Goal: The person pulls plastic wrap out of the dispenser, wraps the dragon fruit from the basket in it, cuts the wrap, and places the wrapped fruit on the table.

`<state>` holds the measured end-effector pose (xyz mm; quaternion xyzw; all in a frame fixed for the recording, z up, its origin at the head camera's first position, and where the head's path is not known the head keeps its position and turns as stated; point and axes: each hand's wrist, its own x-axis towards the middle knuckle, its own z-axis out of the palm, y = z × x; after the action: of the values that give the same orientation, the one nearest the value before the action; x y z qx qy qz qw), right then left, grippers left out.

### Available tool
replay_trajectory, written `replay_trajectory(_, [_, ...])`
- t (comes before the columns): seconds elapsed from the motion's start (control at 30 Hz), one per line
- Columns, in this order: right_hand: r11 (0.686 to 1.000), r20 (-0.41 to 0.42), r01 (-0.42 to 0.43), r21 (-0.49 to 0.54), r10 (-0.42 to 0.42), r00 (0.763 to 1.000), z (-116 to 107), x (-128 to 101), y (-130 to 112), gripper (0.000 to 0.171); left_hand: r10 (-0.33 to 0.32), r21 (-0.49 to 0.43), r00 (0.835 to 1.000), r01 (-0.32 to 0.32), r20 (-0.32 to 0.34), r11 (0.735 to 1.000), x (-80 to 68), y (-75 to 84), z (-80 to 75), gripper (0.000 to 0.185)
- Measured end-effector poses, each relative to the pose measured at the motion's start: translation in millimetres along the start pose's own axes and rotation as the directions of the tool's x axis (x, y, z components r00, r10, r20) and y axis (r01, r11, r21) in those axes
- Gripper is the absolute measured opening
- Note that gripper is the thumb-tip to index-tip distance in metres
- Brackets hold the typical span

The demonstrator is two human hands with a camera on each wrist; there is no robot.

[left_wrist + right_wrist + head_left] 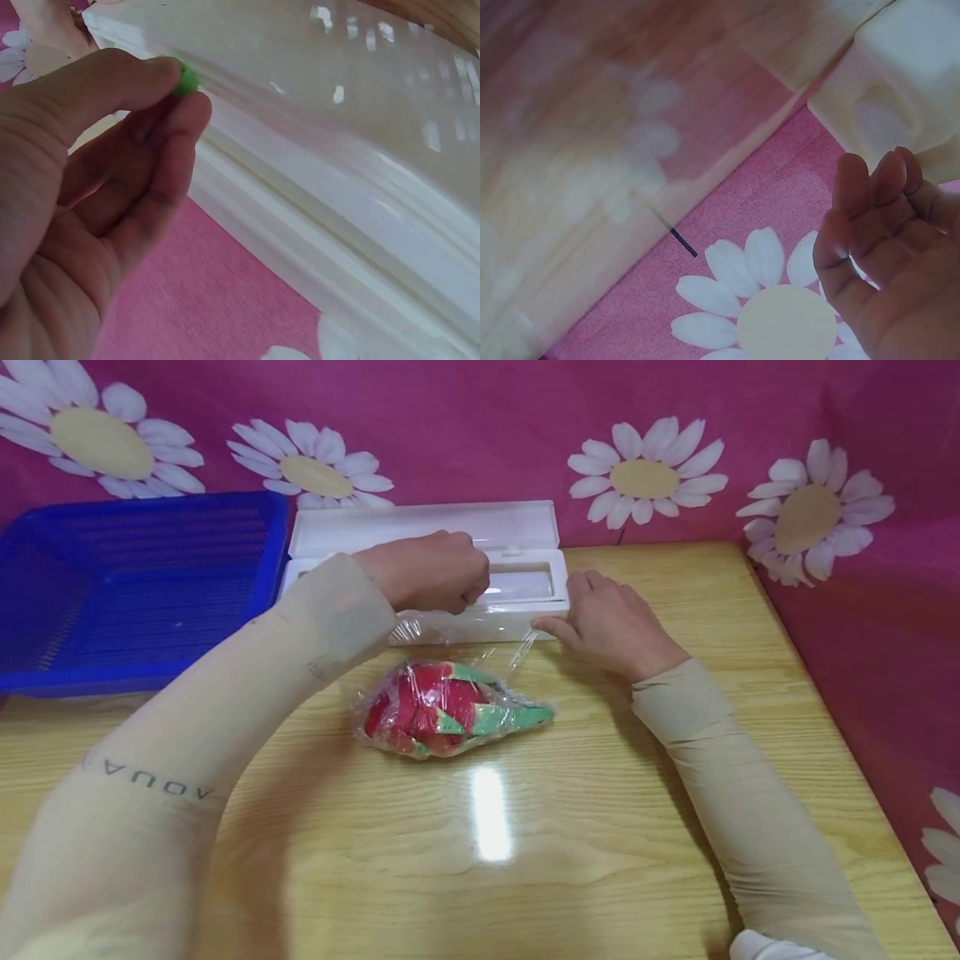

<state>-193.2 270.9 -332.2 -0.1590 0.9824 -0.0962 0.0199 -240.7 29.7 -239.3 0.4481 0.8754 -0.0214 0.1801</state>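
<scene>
A white cling film dispenser [480, 628] stands at the back of the table with its lid [423, 522] raised. Above it, my left hand [431, 572] pinches a small green slide cutter knob [184, 78] between thumb and fingertips, clearest in the left wrist view. My right hand [618, 622] rests against the dispenser's right end, its fingers [889, 180] relaxed and its thumb along the front edge. From the front of the dispenser, clear film [521, 652] reaches down to a red and green dragon fruit [450, 708], which lies wrapped in film on the table.
A blue plastic basket [150, 585] stands at the left beside the dispenser. Behind the wooden table [615, 827] hangs a pink cloth [480, 427] with large white flowers; it also runs down the right side.
</scene>
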Motion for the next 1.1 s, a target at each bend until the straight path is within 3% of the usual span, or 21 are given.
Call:
replay_trajectory(0.13, [1.0,0.0,0.001,0.019,-0.001,1.0,-1,-1,0,0.061,-0.012,-0.038,1.0,0.011,-0.015,0.999,-11.7,-7.2,4.0,0.029])
replay_trajectory(0.6, [1.0,-0.013,0.007,0.021,-0.007,1.0,0,-2,-1,0.06,-0.035,-0.033,0.997,0.032,-0.069,0.999,-42.1,-26.8,14.6,0.027])
replay_trajectory(1.1, [0.999,0.022,-0.019,0.03,0.018,1.0,-1,-3,-3,0.071,-0.138,-0.033,0.989,0.136,-0.059,0.99,-86.0,-57.6,26.9,0.017])
